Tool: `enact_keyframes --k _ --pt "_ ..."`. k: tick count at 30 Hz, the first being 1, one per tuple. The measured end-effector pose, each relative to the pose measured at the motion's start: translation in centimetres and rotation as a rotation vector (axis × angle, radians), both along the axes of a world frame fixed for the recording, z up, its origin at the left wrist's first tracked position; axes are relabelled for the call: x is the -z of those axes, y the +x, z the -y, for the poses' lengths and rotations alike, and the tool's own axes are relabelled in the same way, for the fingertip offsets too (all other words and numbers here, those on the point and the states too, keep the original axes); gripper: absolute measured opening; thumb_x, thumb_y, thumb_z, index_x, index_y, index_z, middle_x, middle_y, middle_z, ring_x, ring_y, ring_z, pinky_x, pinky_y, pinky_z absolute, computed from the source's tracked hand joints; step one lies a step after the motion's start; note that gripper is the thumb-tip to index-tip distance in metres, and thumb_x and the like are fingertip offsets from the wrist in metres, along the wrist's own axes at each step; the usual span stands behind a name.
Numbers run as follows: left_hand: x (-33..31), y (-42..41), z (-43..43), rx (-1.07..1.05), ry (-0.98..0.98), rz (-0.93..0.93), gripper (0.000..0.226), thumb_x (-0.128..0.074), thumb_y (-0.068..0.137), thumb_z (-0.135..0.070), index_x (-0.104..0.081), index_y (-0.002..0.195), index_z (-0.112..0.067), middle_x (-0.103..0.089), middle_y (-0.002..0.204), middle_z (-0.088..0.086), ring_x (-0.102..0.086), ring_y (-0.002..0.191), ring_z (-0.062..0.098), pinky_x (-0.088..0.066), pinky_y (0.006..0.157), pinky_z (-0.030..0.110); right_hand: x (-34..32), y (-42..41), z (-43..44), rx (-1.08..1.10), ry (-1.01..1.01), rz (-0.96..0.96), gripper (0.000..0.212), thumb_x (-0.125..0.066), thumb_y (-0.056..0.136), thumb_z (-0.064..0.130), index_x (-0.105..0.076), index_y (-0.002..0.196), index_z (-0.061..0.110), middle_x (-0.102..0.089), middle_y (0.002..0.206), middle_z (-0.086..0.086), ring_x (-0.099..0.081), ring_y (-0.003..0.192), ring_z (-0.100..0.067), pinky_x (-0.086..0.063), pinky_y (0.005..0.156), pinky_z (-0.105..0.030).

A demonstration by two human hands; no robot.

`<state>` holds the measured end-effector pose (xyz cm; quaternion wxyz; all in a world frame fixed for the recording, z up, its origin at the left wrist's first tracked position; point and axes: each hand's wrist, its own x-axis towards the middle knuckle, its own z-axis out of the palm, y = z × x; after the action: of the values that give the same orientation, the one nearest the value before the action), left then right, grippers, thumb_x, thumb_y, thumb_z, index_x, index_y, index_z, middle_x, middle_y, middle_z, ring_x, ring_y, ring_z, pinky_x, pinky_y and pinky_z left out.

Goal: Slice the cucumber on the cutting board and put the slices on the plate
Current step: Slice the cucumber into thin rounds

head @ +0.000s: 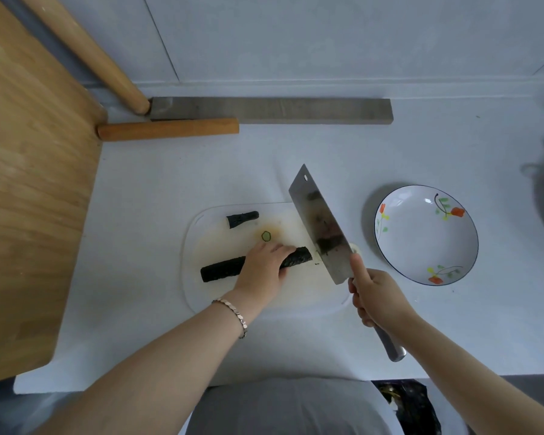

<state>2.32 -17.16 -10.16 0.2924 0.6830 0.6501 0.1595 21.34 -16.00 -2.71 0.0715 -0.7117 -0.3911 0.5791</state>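
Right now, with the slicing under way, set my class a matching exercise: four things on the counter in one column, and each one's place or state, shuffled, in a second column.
Things
1. cucumber
2. cleaver
3. plate
4. cut-off end

Places or states
A. right of the cutting board, no slices on it
B. loose on the board's far side
C. held down by the left hand
D. gripped in the right hand

Pairs: 1-C, 2-D, 3-A, 4-B
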Motion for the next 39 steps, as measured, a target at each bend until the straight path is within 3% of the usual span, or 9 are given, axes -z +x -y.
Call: enact_keyframes --k 5,9,13,20,25,31,39 --pt "0.7 0.3 -0.1 -0.145 0.021 0.079 0.027 -0.065 0.082 -0.019 -0.065 0.109 -0.013 -0.064 0.104 0.011 -0.054 0.099 0.031 -0.042 0.089 0.042 0.0 -0.6 -0.1 -0.123 0.034 0.085 0.058 -0.036 0.091 0.059 -0.043 0.064 0.008 -0.039 0.048 -0.002 -0.034 0.042 -0.018 -0.031 0.044 -0.022" --pt "0.7 0.7 -0.3 -0.166 0.018 0.101 0.024 -0.065 0.082 -0.015 -0.066 0.106 -0.012 -0.065 0.102 0.009 -0.053 0.095 0.029 -0.041 0.087 0.042 0.6 -1.0 -0.1 -0.198 0.096 0.150 0.054 -0.033 0.092 0.058 -0.042 0.070 0.009 -0.039 0.063 -0.012 -0.037 0.057 -0.022 -0.033 0.057 -0.031" --pt "1.0 0.7 -0.3 -0.174 0.028 0.088 0.024 -0.066 0.080 -0.014 -0.067 0.104 -0.013 -0.066 0.101 0.008 -0.053 0.094 0.030 -0.036 0.084 0.037 1.0 -0.9 -0.3 -0.278 0.107 0.166 0.047 -0.031 0.099 0.042 -0.038 0.066 0.010 -0.039 0.071 -0.016 -0.035 0.063 -0.023 -0.031 0.060 -0.031" --pt "0.9 0.7 -0.3 -0.162 0.024 0.071 0.024 -0.065 0.081 -0.015 -0.066 0.105 -0.014 -0.065 0.103 0.007 -0.052 0.095 0.029 -0.030 0.082 0.030 1.7 -1.3 -0.3 -0.242 0.095 0.180 0.055 -0.031 0.093 0.057 -0.041 0.071 0.008 -0.040 0.067 -0.013 -0.039 0.061 -0.024 -0.034 0.061 -0.031" --pt "0.7 0.7 -0.3 -0.157 0.038 0.104 0.023 -0.065 0.080 -0.013 -0.067 0.103 -0.015 -0.066 0.099 0.004 -0.052 0.092 0.026 -0.035 0.081 0.032 2.5 -1.6 -0.7 -0.190 0.052 0.155 0.055 -0.032 0.092 0.058 -0.041 0.069 0.009 -0.041 0.062 -0.011 -0.039 0.055 -0.024 -0.036 0.054 -0.030" --pt "0.5 0.6 -0.4 -0.157 0.019 0.117 0.022 -0.067 0.079 -0.014 -0.067 0.101 -0.014 -0.065 0.096 0.006 -0.052 0.092 0.027 -0.042 0.082 0.040 4.1 -1.7 0.4 -0.169 0.133 0.149 0.053 -0.032 0.092 0.059 -0.039 0.069 0.011 -0.039 0.066 -0.011 -0.036 0.060 -0.022 -0.032 0.060 -0.032" --pt "0.4 0.7 -0.5 -0.195 -0.004 0.139 0.016 -0.068 0.078 -0.013 -0.067 0.093 -0.014 -0.066 0.091 0.006 -0.053 0.087 0.027 -0.041 0.083 0.041 2.7 -1.0 0.0 -0.166 0.158 0.113 0.055 -0.033 0.089 0.063 -0.040 0.068 0.012 -0.036 0.063 -0.010 -0.034 0.058 -0.022 -0.032 0.059 -0.032"
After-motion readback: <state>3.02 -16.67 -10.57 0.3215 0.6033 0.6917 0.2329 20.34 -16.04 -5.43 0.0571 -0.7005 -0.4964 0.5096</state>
